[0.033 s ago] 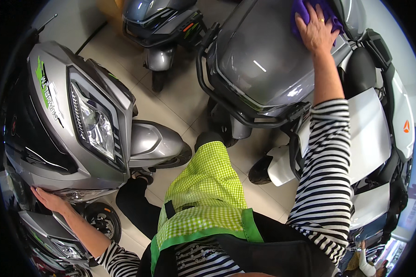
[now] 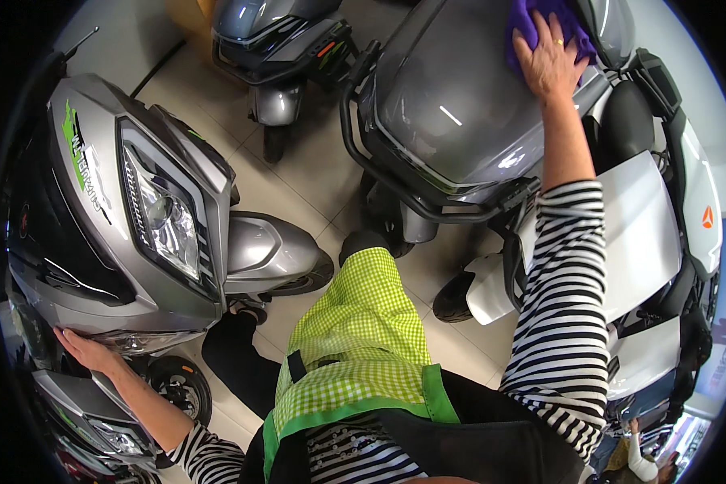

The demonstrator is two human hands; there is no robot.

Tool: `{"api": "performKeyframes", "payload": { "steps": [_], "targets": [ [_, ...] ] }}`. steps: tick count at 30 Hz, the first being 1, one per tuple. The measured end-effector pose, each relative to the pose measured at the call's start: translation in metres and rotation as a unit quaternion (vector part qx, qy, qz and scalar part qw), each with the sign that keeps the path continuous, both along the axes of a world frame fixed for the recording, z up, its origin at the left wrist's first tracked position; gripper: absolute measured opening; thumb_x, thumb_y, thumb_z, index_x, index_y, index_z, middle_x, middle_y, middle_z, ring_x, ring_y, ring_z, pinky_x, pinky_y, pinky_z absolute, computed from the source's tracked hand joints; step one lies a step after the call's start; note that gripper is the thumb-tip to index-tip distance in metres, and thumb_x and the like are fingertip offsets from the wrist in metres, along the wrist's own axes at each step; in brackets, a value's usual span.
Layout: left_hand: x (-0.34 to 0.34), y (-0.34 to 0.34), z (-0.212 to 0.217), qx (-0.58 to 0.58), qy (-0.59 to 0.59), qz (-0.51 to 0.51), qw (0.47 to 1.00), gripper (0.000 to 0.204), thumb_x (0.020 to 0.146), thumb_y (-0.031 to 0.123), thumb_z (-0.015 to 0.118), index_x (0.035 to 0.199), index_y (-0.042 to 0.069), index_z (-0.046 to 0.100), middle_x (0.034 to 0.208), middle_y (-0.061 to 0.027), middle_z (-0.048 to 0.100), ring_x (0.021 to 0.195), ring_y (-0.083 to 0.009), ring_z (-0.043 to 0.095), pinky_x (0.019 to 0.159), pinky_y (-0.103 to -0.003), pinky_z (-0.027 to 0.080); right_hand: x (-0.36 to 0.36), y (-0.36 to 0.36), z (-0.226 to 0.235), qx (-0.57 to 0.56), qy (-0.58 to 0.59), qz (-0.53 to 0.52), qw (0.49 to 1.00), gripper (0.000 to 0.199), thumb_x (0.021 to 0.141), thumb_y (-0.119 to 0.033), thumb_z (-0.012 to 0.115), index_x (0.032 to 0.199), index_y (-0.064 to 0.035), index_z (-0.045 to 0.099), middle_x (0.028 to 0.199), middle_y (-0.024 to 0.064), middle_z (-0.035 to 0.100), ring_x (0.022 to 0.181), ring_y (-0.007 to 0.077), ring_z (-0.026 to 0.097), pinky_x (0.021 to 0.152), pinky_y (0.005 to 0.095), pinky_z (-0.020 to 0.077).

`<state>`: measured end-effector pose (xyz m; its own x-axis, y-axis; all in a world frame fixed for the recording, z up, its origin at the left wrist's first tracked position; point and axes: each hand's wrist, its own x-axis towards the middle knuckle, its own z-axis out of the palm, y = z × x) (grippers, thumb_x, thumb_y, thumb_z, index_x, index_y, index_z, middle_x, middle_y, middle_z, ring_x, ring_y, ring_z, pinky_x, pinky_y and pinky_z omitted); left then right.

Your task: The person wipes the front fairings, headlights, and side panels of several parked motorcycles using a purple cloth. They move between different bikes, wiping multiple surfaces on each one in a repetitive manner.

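At the upper right, my right hand [image 2: 548, 66] presses a bunched purple cloth [image 2: 527, 26] against the glossy front panel of a dark grey scooter [image 2: 460, 97]. The cloth is gripped under the fingers and palm, and part of it is hidden by the hand. On the left, my left hand [image 2: 85, 348] lies flat along the lower edge of a silver-grey scooter [image 2: 169, 298], fingers stretched out and holding nothing. That scooter has a large clear headlight [image 2: 165, 218] and a black front panel.
A black tubular guard [image 2: 411, 208] juts from the dark grey scooter. A white scooter [image 2: 637, 234] stands close on the right. Another scooter [image 2: 278, 40] stands at the back; one more [image 2: 97, 415] is at the lower left. Pale floor tiles [image 2: 306, 181] lie between them.
My right hand and forearm have shifted slightly to the left on the dark grey panel. My left hand stays in place.
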<state>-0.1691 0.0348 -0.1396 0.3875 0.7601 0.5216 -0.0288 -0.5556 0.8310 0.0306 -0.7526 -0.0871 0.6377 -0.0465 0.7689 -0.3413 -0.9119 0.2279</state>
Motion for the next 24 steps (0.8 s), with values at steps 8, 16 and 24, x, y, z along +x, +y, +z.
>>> {"api": "performKeyframes", "payload": {
  "steps": [8, 16, 24],
  "targets": [
    [-0.001, -0.001, -0.001, 0.007, 0.008, 0.012, 1.000, 0.051, 0.102, 0.031, 0.049, 0.142, 0.000, 0.047, 0.141, -0.0161, 0.052, 0.122, -0.0266, 0.052, 0.106, -0.033, 0.039, -0.105, 0.054, -0.108, 0.061, 0.061, 0.066, 0.994, 0.066, 0.080, -0.046, 0.064, 0.142, -0.0317, 0.048, 0.154, 0.0044, 0.039, 0.134, 0.0381, 0.042, 0.110, 0.0612, 0.0234],
    [0.003, 0.004, -0.004, -0.026, -0.012, -0.023, 0.999, 0.052, 0.101, 0.028, 0.049, 0.144, -0.001, 0.044, 0.139, -0.0177, 0.052, 0.119, -0.0263, 0.054, 0.104, -0.033, 0.041, -0.173, 0.120, -0.203, -0.046, 0.312, 0.172, 0.933, 0.075, 0.074, -0.041, 0.074, 0.144, -0.0383, 0.045, 0.156, -0.0047, 0.033, 0.145, 0.0309, 0.024, 0.112, 0.0690, 0.0158],
    [0.003, 0.000, -0.003, 0.005, -0.015, -0.011, 1.000, 0.051, 0.102, 0.029, 0.048, 0.143, -0.001, 0.045, 0.139, -0.0174, 0.053, 0.119, -0.0263, 0.054, 0.104, -0.032, 0.040, -0.109, 0.093, -0.115, 0.008, 0.225, 0.208, 0.952, 0.067, 0.074, -0.039, 0.072, 0.137, -0.0379, 0.052, 0.149, -0.0061, 0.046, 0.137, 0.0287, 0.040, 0.116, 0.0647, 0.0112]
  ]
}}
